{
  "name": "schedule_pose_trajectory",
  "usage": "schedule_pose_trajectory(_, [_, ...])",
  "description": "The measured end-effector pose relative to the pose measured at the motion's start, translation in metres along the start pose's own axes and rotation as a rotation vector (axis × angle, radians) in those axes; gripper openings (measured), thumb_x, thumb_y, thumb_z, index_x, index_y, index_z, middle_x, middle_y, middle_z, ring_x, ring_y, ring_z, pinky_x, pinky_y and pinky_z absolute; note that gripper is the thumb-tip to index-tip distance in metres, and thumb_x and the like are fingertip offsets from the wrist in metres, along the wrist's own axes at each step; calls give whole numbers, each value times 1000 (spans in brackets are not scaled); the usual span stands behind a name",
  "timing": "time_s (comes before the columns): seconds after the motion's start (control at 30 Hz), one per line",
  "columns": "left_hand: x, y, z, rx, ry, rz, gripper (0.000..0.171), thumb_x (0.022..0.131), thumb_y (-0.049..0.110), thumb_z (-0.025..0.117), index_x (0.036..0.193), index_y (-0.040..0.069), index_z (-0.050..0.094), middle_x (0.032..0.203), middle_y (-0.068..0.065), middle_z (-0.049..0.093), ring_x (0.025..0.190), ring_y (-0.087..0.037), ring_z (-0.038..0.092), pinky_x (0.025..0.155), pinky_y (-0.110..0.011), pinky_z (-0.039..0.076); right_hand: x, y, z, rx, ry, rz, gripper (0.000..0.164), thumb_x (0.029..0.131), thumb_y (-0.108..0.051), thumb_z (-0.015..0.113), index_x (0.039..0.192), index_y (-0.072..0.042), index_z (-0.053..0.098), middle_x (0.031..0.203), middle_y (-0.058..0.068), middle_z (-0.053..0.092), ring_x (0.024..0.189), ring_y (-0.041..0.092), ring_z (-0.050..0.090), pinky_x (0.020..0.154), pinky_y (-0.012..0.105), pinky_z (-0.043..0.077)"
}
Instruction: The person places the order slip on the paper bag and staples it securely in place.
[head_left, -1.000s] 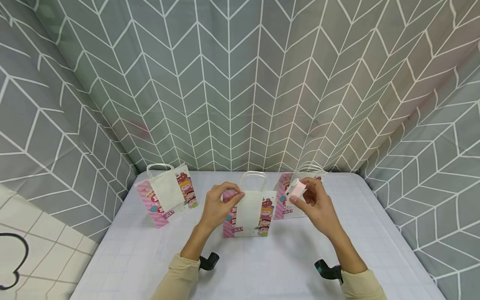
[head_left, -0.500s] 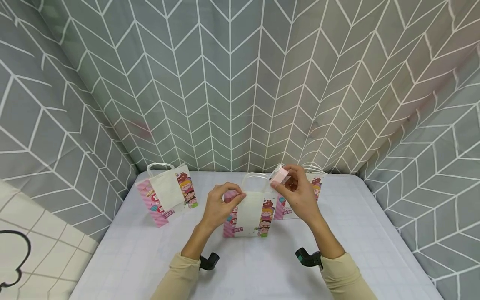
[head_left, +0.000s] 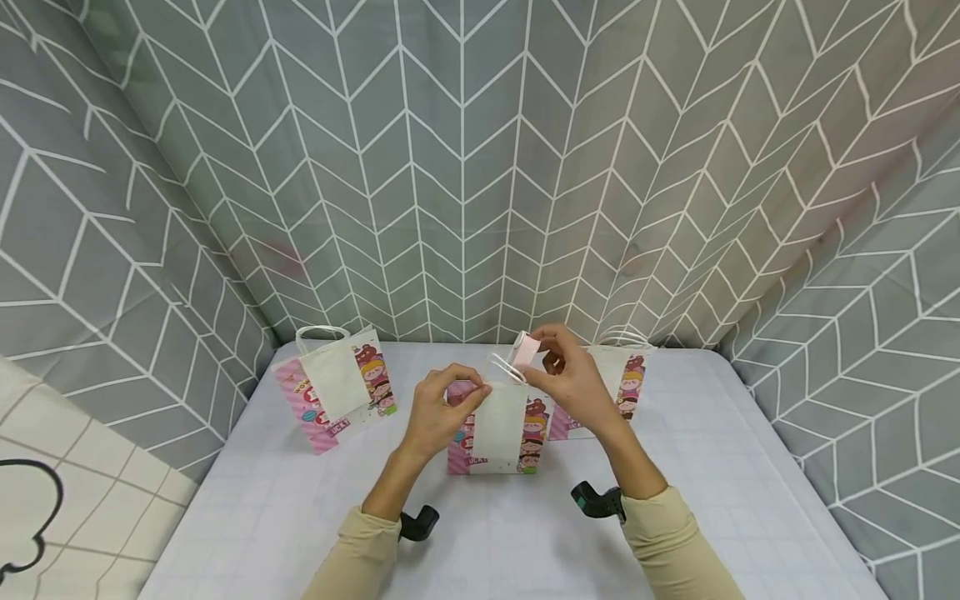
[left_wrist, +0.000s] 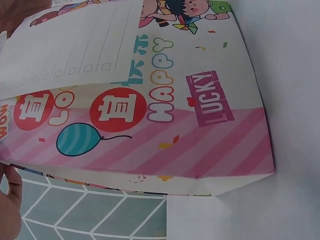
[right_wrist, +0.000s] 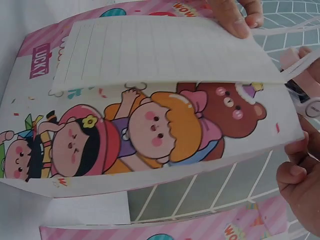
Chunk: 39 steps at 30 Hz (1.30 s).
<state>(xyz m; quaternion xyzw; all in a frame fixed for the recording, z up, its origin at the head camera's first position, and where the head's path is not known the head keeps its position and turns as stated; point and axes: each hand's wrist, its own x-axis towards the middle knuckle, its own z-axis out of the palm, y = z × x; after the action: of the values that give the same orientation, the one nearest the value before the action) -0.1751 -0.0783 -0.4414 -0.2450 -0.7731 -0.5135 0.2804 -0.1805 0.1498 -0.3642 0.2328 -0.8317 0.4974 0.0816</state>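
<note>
A white paper gift bag with pink stripes and cartoon figures stands in the middle of the table. A lined white sheet of paper lies against its front. My left hand pinches the sheet and the bag's top edge at the upper left. At the upper right, my right hand holds a small pink-and-white device with a round end, whose exact kind I cannot tell. The device is beside the bag's white handle, which leans over. In the right wrist view the device is partly cut off.
Two similar gift bags stand behind: one at the left with a white sheet on its front, another at the right, partly hidden by my right hand. A pale cloth covers the table. Patterned grey curtains hang behind and beside it.
My right hand has moved left with the pink-and-white device, from in front of the right bag to the middle bag's top edge. The middle bag's handle has tipped. My left hand stays put.
</note>
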Motion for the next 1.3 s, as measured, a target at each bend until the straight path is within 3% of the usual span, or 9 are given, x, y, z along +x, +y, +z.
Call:
schedule_pose_trajectory(0.23, [0,0,2,-1,2,9,16,85,16,82,92,21,68,88,6,74,69,-12,46,67,-33,38,0,-2,4,-56,-49,-69,48,87,-21,81,127,-18,54,107,8,65,78,24,48,67,31,39])
schedule_pose_trajectory(0.47, [-1,0,4,-33,2,23,18,84,11,82,92,19,69,89,4,75,67,-14,48,68,-34,38,-3,-6,9,-100,-43,-78,48,83,-26,84,123,-20,57,103,3,61,81,23,46,64,31,37])
schedule_pose_trajectory(0.67, [1,2,6,-29,18,29,22,81,3,83,92,15,68,87,-1,76,65,-18,52,67,-34,41,-5,-9,10,-136,-40,-87,50,83,-26,84,123,-19,55,105,2,59,85,22,45,71,35,40])
schedule_pose_trajectory(0.83, [4,17,2,-36,27,33,24,78,-7,81,90,7,66,85,-10,74,64,-26,53,67,-37,41,-5,-13,12,-149,-53,-106,49,83,-27,84,122,-18,55,109,0,60,92,20,50,79,41,45])
schedule_pose_trajectory(0.97, [7,30,-2,-37,26,39,24,77,-9,80,90,5,66,85,-10,74,65,-24,53,65,-34,43,-6,-15,13,-179,-67,-113,50,83,-30,85,121,-19,55,110,0,62,95,19,53,83,42,47])
schedule_pose_trajectory(1.1, [7,33,-3,-29,26,36,24,78,-9,80,90,7,66,85,-9,73,67,-21,53,64,-32,44,-6,-15,13,-216,-72,-105,58,83,-33,84,130,-18,54,111,2,64,94,21,54,82,42,47])
schedule_pose_trajectory(1.3, [6,33,-3,-32,22,36,24,79,-8,80,90,7,66,86,-9,74,70,-22,53,65,-32,43,-6,-15,13,-282,-86,-59,64,84,-40,82,137,-13,57,119,3,65,111,22,58,92,48,49])
